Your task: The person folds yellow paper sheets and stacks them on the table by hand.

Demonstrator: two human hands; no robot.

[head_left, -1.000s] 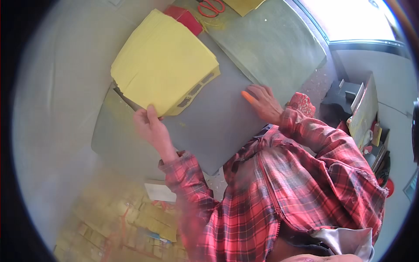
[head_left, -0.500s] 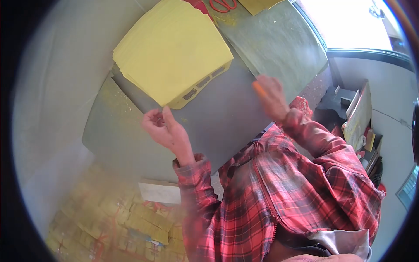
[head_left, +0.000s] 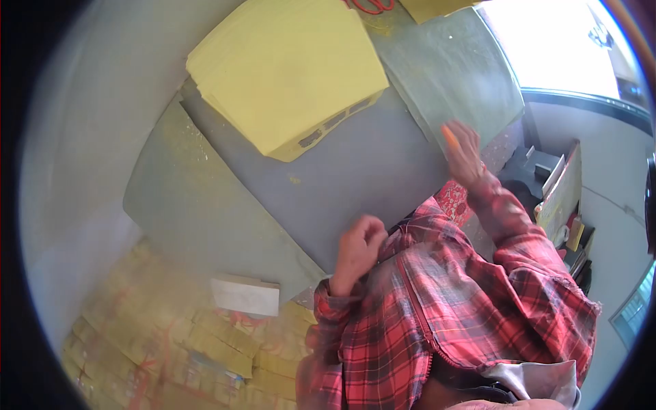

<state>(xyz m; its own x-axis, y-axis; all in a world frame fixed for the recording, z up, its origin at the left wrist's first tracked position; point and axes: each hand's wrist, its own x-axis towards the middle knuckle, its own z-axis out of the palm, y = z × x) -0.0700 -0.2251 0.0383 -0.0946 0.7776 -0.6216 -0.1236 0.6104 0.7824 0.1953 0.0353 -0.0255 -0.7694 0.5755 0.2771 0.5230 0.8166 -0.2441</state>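
Observation:
My left hand [head_left: 361,247] is near the table's front edge, close to the jacket, its fingers curled in and nothing visible in them. Slightly blurred, my right hand [head_left: 466,149] is over the right side of the table. A narrow orange piece [head_left: 451,137] runs along one of its digits; whether it is worn or held I cannot tell. Ahead of both hands, apart from them, lies a thick stack of yellow paper sheets [head_left: 287,75]. Dark printed blocks show along its near right edge.
The stack lies on a dark grey sheet [head_left: 328,181] over the greenish table [head_left: 184,198]. Red-handled scissors [head_left: 374,5] lie at the back. Bundled yellow papers [head_left: 225,345] are low on the left, near a white box-like piece [head_left: 246,295]. Board and boxes [head_left: 560,178] stand at right.
My left hand has left the stack's near corner and come back right towards my body. My right hand has moved right. The view has shifted a little.

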